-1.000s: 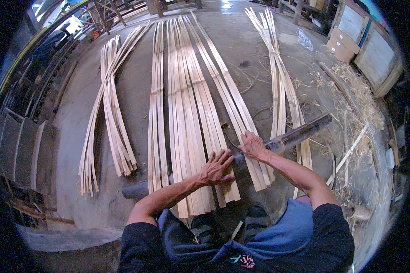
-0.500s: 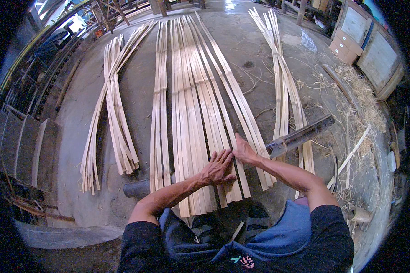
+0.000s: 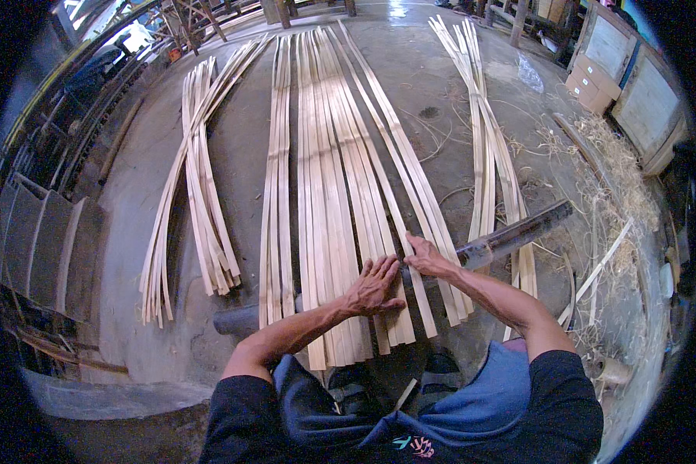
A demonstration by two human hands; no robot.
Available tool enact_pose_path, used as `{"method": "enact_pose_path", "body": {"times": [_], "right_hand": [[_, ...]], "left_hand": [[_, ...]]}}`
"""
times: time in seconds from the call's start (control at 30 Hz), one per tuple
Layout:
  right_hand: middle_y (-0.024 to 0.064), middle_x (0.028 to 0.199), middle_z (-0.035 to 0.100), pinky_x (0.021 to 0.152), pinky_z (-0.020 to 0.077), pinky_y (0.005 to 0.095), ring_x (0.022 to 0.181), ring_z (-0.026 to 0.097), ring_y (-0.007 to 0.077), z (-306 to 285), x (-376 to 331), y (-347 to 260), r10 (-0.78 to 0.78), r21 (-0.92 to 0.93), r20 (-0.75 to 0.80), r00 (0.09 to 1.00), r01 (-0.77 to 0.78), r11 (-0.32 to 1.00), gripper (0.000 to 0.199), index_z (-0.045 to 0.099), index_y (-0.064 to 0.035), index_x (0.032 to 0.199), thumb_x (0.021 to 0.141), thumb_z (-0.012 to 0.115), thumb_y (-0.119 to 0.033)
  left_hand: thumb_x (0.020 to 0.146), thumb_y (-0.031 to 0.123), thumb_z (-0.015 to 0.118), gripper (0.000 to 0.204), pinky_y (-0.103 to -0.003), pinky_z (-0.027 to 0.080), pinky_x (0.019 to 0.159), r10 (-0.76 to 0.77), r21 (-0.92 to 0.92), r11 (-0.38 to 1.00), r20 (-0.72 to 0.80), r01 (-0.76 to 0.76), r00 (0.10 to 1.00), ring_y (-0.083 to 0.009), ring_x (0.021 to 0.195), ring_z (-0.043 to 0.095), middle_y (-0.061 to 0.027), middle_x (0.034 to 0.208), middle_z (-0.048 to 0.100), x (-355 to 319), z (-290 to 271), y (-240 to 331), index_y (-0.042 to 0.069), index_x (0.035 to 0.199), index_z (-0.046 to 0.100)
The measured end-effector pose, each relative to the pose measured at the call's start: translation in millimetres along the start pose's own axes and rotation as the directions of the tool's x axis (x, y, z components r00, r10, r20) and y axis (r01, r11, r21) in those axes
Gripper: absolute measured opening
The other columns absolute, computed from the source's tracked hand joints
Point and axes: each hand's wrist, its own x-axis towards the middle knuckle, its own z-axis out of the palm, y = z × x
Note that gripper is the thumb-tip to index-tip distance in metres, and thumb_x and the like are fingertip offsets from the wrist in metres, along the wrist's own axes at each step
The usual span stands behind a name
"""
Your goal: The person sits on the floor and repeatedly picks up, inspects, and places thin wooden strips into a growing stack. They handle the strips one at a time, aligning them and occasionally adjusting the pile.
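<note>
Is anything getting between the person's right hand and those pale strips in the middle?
Nothing visible does. The right hand appears to rest directly on one strip. The left hand lies just beside it, over the neighbouring strips. The dark pole runs underneath the strips, not between.

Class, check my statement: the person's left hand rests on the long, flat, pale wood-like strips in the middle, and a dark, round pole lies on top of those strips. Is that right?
Not quite: the dark, round pole lies under the long, flat, pale wood-like strips in the middle, not on top, as the head view shows. The person's left hand does rest on them.
</note>
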Motion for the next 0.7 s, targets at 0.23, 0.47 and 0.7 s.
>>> {"method": "enact_pose_path", "body": {"times": [0.23, 0.47, 0.7], "right_hand": [[0.0268, 0.095, 0.055, 0.075, 0.0439, 0.0343, 0.088, 0.056, 0.032, 0, 26, 0, -0.049, -0.012, 0.022, 0.999, 0.05, 0.999, 0.07, 0.033, 0.0105, 0.12, 0.066, 0.064, -0.022], [0.0272, 0.103, 0.053, 0.086, 0.0405, 0.0342, 0.097, 0.053, 0.0304, 3, 28, 15, -0.05, 0.176, 0.041, 0.998, 0.042, 0.984, 0.071, 0.04, 0.0129, 0.114, 0.063, 0.065, -0.03], [0.0147, 0.083, 0.055, 0.069, 0.0423, 0.0319, 0.075, 0.051, 0.0211, -5, 25, -10, -0.156, 0.276, 0.024, 0.987, 0.144, 0.95, 0.047, 0.043, 0.0024, 0.111, 0.07, 0.057, -0.017]], "left_hand": [[0.075, 0.06, 0.043, 0.089, -0.053, 0.012, 0.101, 0.004, 0.026, 1.0, 0.033, -0.005, 0.999, -0.037, 0.127, 0.014, -0.0194, 0.139, 0.012, 2, 1, -1, -0.003, 0.131, 0.016], [0.076, 0.059, 0.044, 0.081, -0.057, 0.013, 0.099, 0.009, 0.075, 0.997, 0.031, -0.012, 0.999, -0.0408, 0.126, 0.014, -0.0189, 0.14, 0.009, 2, 5, -3, 0.008, 0.134, 0.019], [0.076, 0.059, 0.044, 0.076, -0.058, 0.013, 0.098, 0.029, 0.053, 0.998, 0.02, -0.03, 0.999, -0.0422, 0.126, 0.014, -0.0235, 0.138, 0.012, 1, 2, -1, 0.015, 0.134, 0.022]]}}
